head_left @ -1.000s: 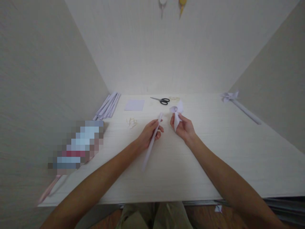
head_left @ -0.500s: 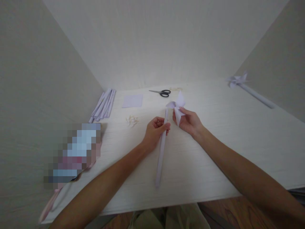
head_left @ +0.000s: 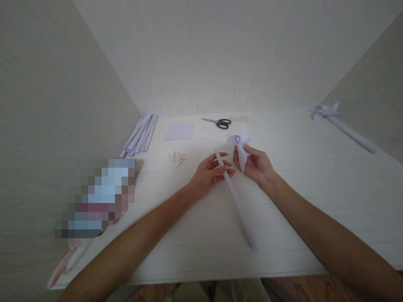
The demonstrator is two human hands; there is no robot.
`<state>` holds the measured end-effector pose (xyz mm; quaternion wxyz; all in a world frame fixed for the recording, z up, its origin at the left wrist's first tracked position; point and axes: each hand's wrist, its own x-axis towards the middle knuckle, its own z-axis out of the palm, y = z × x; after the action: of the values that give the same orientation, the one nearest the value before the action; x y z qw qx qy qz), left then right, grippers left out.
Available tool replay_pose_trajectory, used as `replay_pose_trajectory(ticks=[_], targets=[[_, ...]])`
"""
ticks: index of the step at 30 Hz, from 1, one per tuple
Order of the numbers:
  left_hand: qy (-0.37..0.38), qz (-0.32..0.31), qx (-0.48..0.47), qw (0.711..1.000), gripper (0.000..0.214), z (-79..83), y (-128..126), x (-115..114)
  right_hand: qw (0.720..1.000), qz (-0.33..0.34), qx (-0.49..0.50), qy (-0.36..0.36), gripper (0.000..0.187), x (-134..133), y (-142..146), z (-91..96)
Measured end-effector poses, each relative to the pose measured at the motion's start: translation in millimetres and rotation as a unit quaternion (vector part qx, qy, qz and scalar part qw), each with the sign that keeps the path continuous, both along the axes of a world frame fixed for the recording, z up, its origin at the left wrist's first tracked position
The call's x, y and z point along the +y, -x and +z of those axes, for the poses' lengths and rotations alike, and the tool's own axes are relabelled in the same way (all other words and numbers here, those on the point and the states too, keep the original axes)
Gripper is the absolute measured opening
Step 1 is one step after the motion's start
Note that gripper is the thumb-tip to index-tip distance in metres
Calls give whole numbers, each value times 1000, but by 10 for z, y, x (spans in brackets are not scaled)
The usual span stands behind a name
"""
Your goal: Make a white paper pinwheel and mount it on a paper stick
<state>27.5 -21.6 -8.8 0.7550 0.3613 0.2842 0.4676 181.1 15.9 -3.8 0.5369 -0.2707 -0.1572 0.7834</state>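
– Lilac paper is rolled into a tube [head_left: 235, 199]; by which hand is it held?

– By the left hand [head_left: 207, 176], close to the upper end, between the thumb and loosely spread fingers. The tube is slanted, its ends pointed toward eleven and five o'clock.

– And what is held by the right hand [head_left: 256, 165]?

– A paper pinwheel [head_left: 243, 136] is pinched there between thumb and fingers, at two o'clock from the left hand. A narrow gap is seen between pinwheel and tube.

– What is laid around the left hand?

– At twelve, black-handled scissors [head_left: 223, 123]; at eleven, a square sheet [head_left: 179, 131]; at ten, thin yellowish pieces [head_left: 178, 158] and, farther off, a bundle of paper rolls [head_left: 141, 136]. At two, well apart, a second pinwheel [head_left: 324, 111], joined to a stick [head_left: 351, 132], is laid on the white table [head_left: 299, 167].
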Motion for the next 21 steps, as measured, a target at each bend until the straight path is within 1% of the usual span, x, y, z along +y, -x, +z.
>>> replay_pose_trajectory(ticks=[2, 5, 11, 16, 18, 21], targets=[[16, 19, -8, 1000, 39, -7, -2, 9, 1000, -6, 1, -2, 11, 8, -14, -3], [23, 38, 5, 999, 42, -10, -15, 11, 1000, -4, 3, 2, 11, 11, -17, -4], [3, 52, 61, 997, 49, -13, -45, -25, 999, 22, -21, -16, 14, -8, 23, 2], [-25, 55, 107, 992, 48, -15, -54, -45, 999, 35, -25, -33, 14, -30, 38, 8], [-33, 54, 109, 992, 46, -18, -54, -46, 997, 45, -29, -49, 14, -37, 41, 4], [-37, 53, 110, 992, 40, -22, -55, -43, 993, 69, -33, -92, 13, -34, 40, -17]])
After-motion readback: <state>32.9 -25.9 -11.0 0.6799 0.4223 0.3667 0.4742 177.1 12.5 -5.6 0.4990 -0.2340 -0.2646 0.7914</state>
